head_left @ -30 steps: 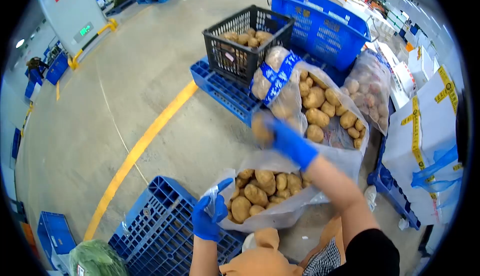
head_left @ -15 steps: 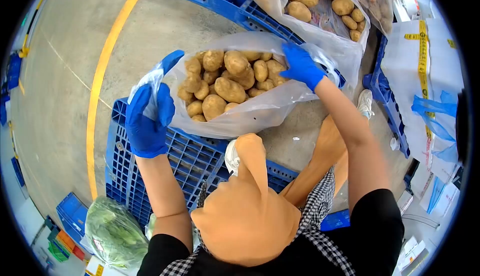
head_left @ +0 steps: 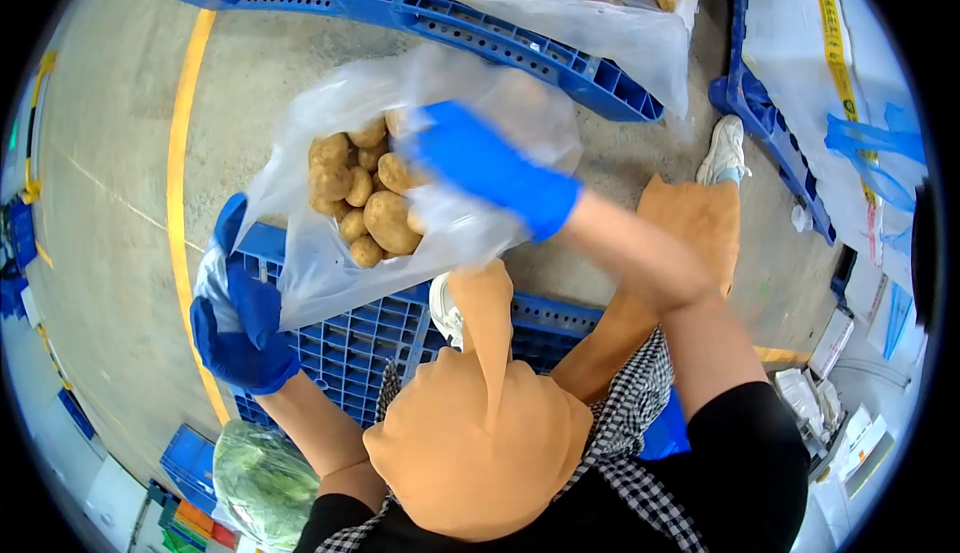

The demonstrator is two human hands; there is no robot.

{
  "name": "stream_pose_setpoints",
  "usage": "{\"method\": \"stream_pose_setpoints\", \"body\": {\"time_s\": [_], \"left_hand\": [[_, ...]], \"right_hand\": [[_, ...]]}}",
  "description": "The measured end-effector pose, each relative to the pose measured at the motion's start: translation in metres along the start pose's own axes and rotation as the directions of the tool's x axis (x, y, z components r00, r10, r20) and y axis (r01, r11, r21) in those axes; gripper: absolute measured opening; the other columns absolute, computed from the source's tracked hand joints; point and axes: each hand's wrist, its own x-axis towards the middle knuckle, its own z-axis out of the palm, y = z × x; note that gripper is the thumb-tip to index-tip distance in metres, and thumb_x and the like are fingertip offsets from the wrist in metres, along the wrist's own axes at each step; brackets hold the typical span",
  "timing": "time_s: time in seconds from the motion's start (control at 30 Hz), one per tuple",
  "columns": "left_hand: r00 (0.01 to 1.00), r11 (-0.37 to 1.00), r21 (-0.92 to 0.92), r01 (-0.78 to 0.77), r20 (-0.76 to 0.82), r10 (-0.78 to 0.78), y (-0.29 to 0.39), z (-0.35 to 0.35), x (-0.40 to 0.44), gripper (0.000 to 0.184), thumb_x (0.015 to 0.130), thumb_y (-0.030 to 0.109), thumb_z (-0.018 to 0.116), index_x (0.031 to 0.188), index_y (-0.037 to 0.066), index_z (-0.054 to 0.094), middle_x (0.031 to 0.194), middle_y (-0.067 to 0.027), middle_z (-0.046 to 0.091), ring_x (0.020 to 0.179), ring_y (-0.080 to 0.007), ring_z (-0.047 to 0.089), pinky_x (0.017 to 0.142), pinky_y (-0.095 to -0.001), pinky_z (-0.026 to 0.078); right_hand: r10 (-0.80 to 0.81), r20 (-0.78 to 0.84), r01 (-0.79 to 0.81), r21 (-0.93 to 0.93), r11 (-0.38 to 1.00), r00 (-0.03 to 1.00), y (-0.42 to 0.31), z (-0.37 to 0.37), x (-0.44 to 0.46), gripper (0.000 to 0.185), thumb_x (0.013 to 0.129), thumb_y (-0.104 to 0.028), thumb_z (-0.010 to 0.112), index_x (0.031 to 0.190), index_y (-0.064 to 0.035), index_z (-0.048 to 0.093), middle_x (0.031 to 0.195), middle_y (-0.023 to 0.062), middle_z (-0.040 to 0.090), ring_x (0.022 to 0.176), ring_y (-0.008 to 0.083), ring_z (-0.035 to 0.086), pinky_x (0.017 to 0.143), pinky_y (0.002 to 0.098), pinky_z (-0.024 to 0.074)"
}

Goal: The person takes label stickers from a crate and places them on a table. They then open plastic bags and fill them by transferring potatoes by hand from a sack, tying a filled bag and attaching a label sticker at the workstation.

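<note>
A translucent plastic bag (head_left: pixel 340 298) of potatoes (head_left: pixel 388 221) lies in front of me, partly over a blue pallet, its mouth spread toward the left. My left hand (head_left: pixel 240 318), in a blue glove, grips the bag's edge at the left, with plastic across its fingers. Over the right part of the bag is my right hand (head_left: pixel 485 163), also gloved in blue. Motion smears its fingers, so I cannot make out their grip. It hides some potatoes, and folds of plastic cover the bag's right side.
A blue pallet (head_left: pixel 350 353) lies under the bag's near side. Beyond stands another blue pallet (head_left: pixel 470 28) with an open bag of potatoes (head_left: pixel 600 18). Bagged leafy greens (head_left: pixel 265 483) sit at lower left. White boxes (head_left: pixel 790 43) stand at right; a yellow line (head_left: pixel 180 153) marks the floor.
My right hand has swept left across the bag, and plastic now covers the potatoes on the right. My left hand has moved left and lower in view. The view has shifted.
</note>
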Motion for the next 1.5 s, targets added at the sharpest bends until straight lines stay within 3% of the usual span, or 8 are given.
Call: {"method": "stream_pose_setpoints", "body": {"time_s": [0.2,0.3,0.43,0.67,0.87,1.03,1.2,1.5], "left_hand": [[0.951,0.780,0.626,-0.017,-0.232,0.206,-0.004,-0.029,-0.012,0.066,0.089,0.032,0.043,0.136,-0.007,0.019,0.092,-0.0098,0.058,0.055,-0.0044,0.047,0.055,-0.0150,0.040],[0.972,0.992,-0.045,-0.116,-0.213,0.104,0.015,-0.022,-0.001,0.068,0.088,0.028,0.042,0.138,-0.005,0.010,0.061,0.0003,0.043,0.049,-0.0002,0.036,0.043,-0.0146,0.030],[0.982,0.993,0.015,0.114,0.147,-0.115,0.025,0.016,0.043,0.068,0.088,0.026,0.044,0.138,-0.006,0.011,0.067,-0.0010,0.046,0.055,-0.0019,0.044,0.050,-0.0142,0.038],[0.667,0.862,0.422,-0.280,0.731,-0.141,-0.109,0.189,0.035,0.036,0.075,0.022,0.061,0.099,-0.004,0.055,0.075,-0.0204,0.057,0.074,-0.0340,0.058,0.066,-0.0397,0.046],[0.879,0.877,0.474,0.082,0.380,-0.288,-0.061,0.084,0.046,0.043,0.085,0.010,0.053,0.126,0.001,0.042,0.112,-0.0111,0.055,0.102,-0.0195,0.054,0.089,-0.0298,0.043],[0.963,0.952,-0.149,0.266,0.083,-0.256,0.026,0.026,0.040,0.075,0.084,0.024,0.050,0.134,-0.013,0.008,0.053,-0.0020,0.047,0.036,-0.0055,0.039,0.037,-0.0165,0.032],[0.954,0.933,-0.226,0.282,0.166,-0.248,0.019,0.024,0.039,0.069,0.091,0.024,0.046,0.138,-0.005,0.005,0.064,-0.0019,0.052,0.046,-0.0071,0.049,0.048,-0.0170,0.044],[0.946,0.939,-0.119,0.323,0.017,-0.323,0.021,0.028,0.019,0.080,0.088,0.029,0.047,0.136,-0.008,-0.004,0.048,0.0020,0.045,0.033,-0.0025,0.036,0.037,-0.0147,0.031]], "right_hand": [[0.003,0.223,-0.065,0.268,0.961,0.975,-0.110,0.077,-0.027,0.015,0.076,-0.016,0.052,0.071,-0.0022,0.053,0.071,0.0215,0.055,0.070,0.0379,0.056,0.062,0.0432,0.0441],[0.154,0.270,-0.289,0.588,0.756,0.951,-0.091,0.018,-0.030,0.023,0.080,-0.022,0.052,0.089,-0.0016,0.055,0.084,0.0167,0.059,0.078,0.0282,0.059,0.070,0.0375,0.0471],[0.708,0.072,-0.342,0.907,0.247,0.703,-0.071,-0.108,-0.046,0.040,0.082,-0.022,0.049,0.113,0.0026,0.052,0.101,0.0138,0.060,0.081,0.0238,0.061,0.074,0.0341,0.0514],[0.730,-0.436,-0.042,0.844,0.534,0.526,0.094,-0.237,-0.093,0.025,0.079,-0.019,0.053,0.094,-0.0003,0.061,0.089,0.0117,0.063,0.079,0.0241,0.062,0.072,0.0367,0.0523],[0.269,-0.614,-0.213,0.164,0.963,0.742,0.071,-0.237,-0.052,0.021,0.080,-0.014,0.053,0.095,-0.0014,0.061,0.087,0.0073,0.063,0.078,0.0201,0.060,0.069,0.0308,0.0475],[-0.149,-0.633,-0.363,-0.602,0.711,0.760,0.043,-0.228,-0.023,0.025,0.082,-0.012,0.055,0.106,-0.0018,0.058,0.093,0.0070,0.061,0.085,0.0160,0.057,0.078,0.0283,0.0443],[-0.541,-0.117,0.155,-0.889,0.431,0.833,-0.034,-0.150,0.003,0.035,0.074,-0.022,0.067,0.105,-0.0080,0.059,0.084,0.0116,0.060,0.076,0.0265,0.058,0.070,0.0343,0.0449],[0.420,0.762,0.164,-0.556,0.815,0.494,0.057,-0.032,-0.143,0.029,0.067,-0.025,0.065,0.092,-0.0110,0.060,0.081,0.0115,0.062,0.074,0.0330,0.060,0.064,0.0425,0.0477]]}}
